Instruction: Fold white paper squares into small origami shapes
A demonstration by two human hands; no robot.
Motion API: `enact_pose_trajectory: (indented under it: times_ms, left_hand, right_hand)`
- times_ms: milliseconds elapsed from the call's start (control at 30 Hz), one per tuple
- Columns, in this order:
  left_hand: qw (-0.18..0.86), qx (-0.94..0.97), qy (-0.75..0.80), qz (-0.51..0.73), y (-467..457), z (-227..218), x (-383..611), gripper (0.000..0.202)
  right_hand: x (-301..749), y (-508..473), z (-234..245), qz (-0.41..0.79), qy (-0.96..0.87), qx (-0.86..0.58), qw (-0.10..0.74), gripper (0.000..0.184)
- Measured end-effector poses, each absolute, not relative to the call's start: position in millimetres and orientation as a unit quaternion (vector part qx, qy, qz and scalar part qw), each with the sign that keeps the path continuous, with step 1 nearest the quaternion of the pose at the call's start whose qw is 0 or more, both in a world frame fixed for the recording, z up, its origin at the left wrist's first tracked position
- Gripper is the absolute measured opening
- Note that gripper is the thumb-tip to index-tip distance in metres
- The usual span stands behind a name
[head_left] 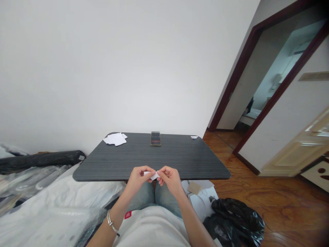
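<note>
A small folded piece of white paper [154,176] is held between my two hands, just above the near edge of the dark table [123,161]. My left hand [141,175] pinches its left end between thumb and fingers. On the other end, the thumb and fingers of my right hand [169,176] are closed. Part of the paper is hidden behind the fingertips. Several loose white paper sheets [115,139] lie in a pile at the table's far left corner. Near the far right corner rests a small white folded paper [194,137].
A phone [155,138] stands at the table's back middle, close to the white wall [154,68]. Left of the table are plastic-wrapped items [56,206] and a long black roll [41,161]. Black plastic bags [236,219] and a white box [202,202] sit on the floor at right.
</note>
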State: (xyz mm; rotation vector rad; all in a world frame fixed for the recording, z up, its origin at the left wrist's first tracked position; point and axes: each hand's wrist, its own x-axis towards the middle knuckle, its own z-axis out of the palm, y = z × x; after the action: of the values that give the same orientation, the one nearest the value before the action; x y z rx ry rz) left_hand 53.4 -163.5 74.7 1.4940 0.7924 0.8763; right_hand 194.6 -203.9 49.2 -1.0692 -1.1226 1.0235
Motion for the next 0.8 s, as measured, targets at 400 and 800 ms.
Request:
enact_pose_trajectory:
  times_ms: [400, 800]
  left_hand:
    - [0.62, 0.612, 0.343, 0.352, -165.1, 78.8, 51.9, 0.023]
    - [0.619, 0.624, 0.333, 0.342, -155.3, 74.1, 41.9, 0.026]
  right_hand:
    - [193.0, -210.5, 54.5, 0.394, -0.528, -0.469, 0.588, 0.02]
    - [195.3, -210.6, 53.9, 0.333, -0.545, -0.495, 0.589, 0.021]
